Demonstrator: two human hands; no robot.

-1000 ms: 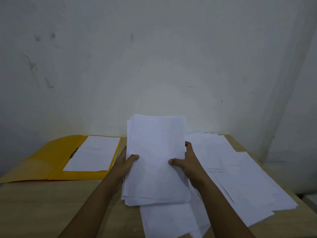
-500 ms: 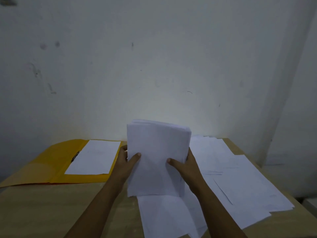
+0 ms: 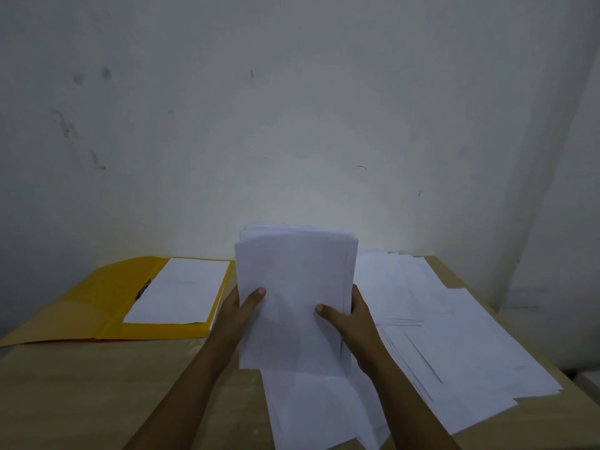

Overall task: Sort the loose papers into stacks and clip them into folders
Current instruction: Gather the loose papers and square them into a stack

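A thick stack of white papers (image 3: 293,287) stands upright on its bottom edge on the table, facing me. My left hand (image 3: 238,308) grips its left side with the thumb on the front. My right hand (image 3: 349,315) grips its right side the same way. Loose white sheets (image 3: 454,326) lie spread over the right half of the table, and more sheets (image 3: 308,410) lie flat under the stack near me. An open yellow folder (image 3: 97,300) lies at the left with a white sheet (image 3: 181,290) on its right half beside a metal clip (image 3: 144,289).
The wooden table (image 3: 81,391) stands against a pale wall (image 3: 292,125). Its right edge runs close to the spread sheets. Bare wood shows in front of the folder at the lower left.
The stack went from tilted back and fanned to upright with its bottom edge on the table and its edges squared. Both hands kept their grip on its sides.
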